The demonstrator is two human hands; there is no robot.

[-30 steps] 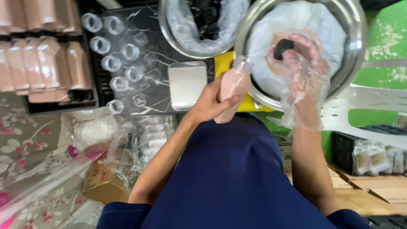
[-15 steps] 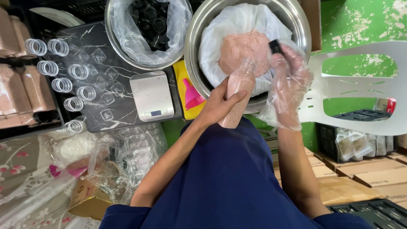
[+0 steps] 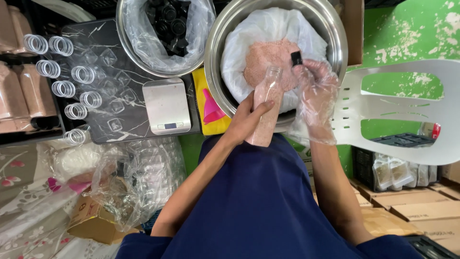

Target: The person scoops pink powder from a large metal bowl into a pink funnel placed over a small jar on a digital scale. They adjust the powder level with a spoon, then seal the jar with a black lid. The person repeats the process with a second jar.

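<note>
Green-painted flooring shows past the right edge of the dark marbled desk (image 3: 129, 127), with a white plastic chair (image 3: 407, 110) standing on it. At the desk's far right corner sits a large steel bowl lined with white plastic (image 3: 215, 72), holding pink powder (image 3: 266, 60). The left hand (image 3: 247, 120) is wrapped around a clear plastic bottle filled with pink powder (image 3: 266, 108), held tilted over the near rim of that bowl with its open neck pointing away. The right hand (image 3: 314, 96), in a loose clear plastic glove, pinches a small black cap (image 3: 296, 58) between its fingertips just beside the bottle's neck, over the powder. A second steel bowl lined with plastic (image 3: 127, 43) holds more black caps (image 3: 167, 24) at the far edge. A silver kitchen scale (image 3: 166, 105) lies near the middle, a pink funnel (image 3: 212, 108) on a yellow cloth (image 3: 199, 86) beside it. Empty clear bottles (image 3: 62, 72) stand in rows toward the left edge.
</note>
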